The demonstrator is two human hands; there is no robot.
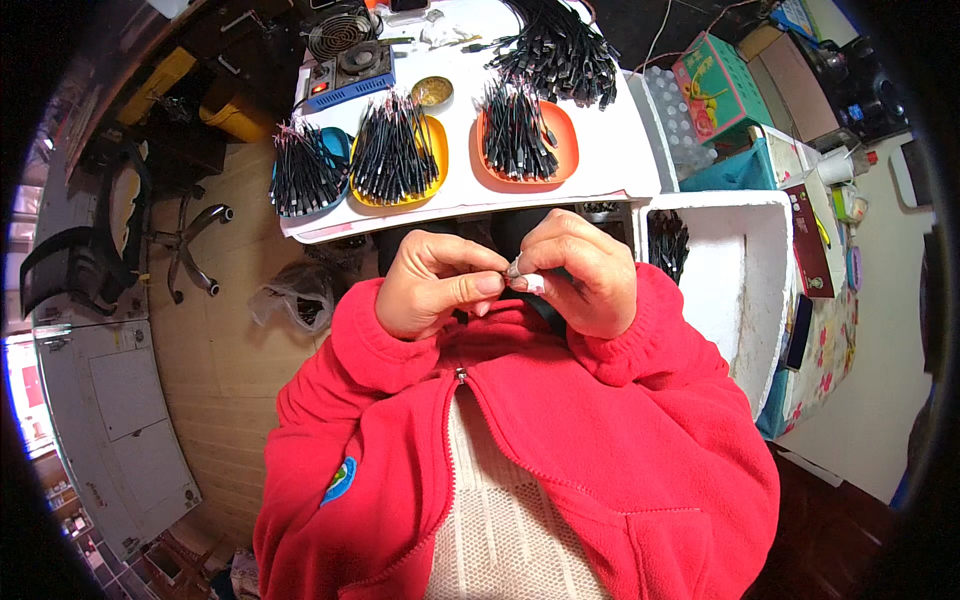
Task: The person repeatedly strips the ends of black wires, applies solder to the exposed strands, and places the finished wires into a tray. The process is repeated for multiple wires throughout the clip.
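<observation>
My left hand [440, 285] and my right hand [585, 272] meet in front of my chest, below the table's front edge. Both are closed in a pinch, thumb against fingers, with the fingertips touching. Between them is something small and greyish, too small to name. A white patch [530, 284] shows by my right thumb tip; whether it is a wrapping or part of the piece, I cannot tell. Beyond my hands, bundles of short black cables with plugs stand in a blue bowl [341, 142], a yellow bowl [437, 140] and an orange bowl [568, 140].
At the back of the white table [460, 190] lie a large heap of black cables [560, 50], a blue box-shaped device [352, 78] and a metal bowl [432, 93]. A white foam box [765, 290] with dark cables stands at right. A swivel chair [100, 230] is at left.
</observation>
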